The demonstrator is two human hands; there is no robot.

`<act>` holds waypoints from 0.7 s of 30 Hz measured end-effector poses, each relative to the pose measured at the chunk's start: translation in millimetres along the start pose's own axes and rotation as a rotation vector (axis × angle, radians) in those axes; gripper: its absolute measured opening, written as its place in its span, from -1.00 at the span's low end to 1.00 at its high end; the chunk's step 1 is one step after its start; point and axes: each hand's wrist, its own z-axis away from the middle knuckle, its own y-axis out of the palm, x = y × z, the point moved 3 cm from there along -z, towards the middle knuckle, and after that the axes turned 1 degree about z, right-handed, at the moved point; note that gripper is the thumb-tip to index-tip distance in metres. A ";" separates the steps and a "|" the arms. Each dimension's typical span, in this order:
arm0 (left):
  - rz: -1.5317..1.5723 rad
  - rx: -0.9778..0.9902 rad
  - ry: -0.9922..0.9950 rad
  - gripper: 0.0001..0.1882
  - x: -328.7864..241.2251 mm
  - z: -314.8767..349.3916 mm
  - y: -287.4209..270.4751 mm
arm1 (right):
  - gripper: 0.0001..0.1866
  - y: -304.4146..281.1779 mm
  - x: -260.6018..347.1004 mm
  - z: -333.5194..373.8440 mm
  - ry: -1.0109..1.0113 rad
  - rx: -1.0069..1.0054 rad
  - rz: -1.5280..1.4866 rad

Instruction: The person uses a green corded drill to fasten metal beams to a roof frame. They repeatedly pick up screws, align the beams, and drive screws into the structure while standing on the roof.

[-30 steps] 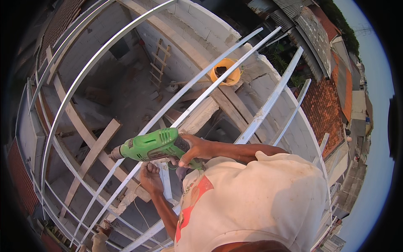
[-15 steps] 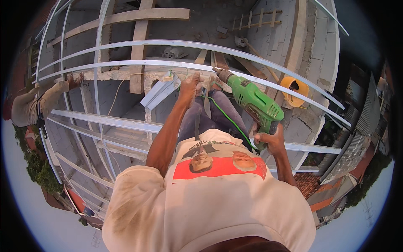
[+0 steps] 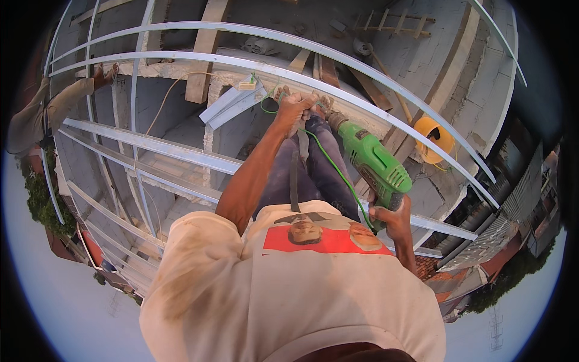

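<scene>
Right hand (image 3: 391, 212) wrapped round the handle of the green drill (image 3: 375, 158), a firm full grip; trigger finger can't be made out. Left hand (image 3: 294, 113) curled into a loose fist near the chuck; can't tell if it pinches anything. Drill sits front-right of the body, tilted, nose up-left toward the left hand and the nearer long metal bar.

Doing it well, my judgement: stance first, both feet planted on the concrete beam (image 3: 145, 69), weight centred, since there are gaps below. Then drill: one-handed and heavy-looking, so wrist straight, elbow close, trigger off while the chuck points near the left hand. Then green cord (image 3: 333, 158): hold it clear of chuck and feet. Fingers last: well off the nose before any spin.

Counts, big to small: long metal bars (image 3: 253, 64) crossing in front, 2; more bars around, too overlapped to count. Wooden planks (image 3: 206, 54), several, partly hidden, no exact number. Ladder (image 3: 395, 28), 1. Co-worker's leg (image 3: 72, 101) at far left, 1 clear. Yellow bucket (image 3: 443, 140), 1. Drill, 1. Pale small block (image 3: 247, 85), 1. Cord, 1 green.
</scene>
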 end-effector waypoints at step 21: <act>0.370 0.103 -0.273 -0.70 64.3 -67.2 46.4 | -0.44 -6.4 -48.2 -32.2 0.053 -0.150 -0.142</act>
